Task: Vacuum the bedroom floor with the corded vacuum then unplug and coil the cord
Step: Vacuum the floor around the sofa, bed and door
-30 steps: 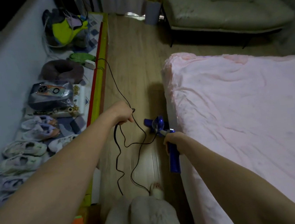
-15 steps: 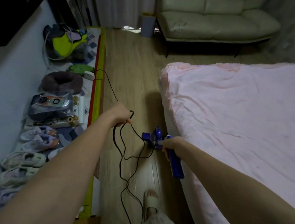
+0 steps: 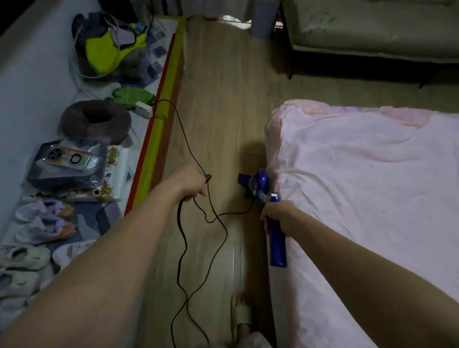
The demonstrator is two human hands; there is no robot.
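My left hand [image 3: 192, 185] grips the cord [image 3: 182, 236] clear while my right hand [image 3: 280, 215] grips the vacuum [image 3: 267, 198], hugging the bed [image 3: 382, 199].

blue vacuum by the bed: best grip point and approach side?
Grip the straight blue handle tube of the vacuum, above the bulky motor head that sits low by the pink bed. Come from above on the open floor side, since the bed blocks the other. The right hand already wraps it there; the left hand holds the cord.
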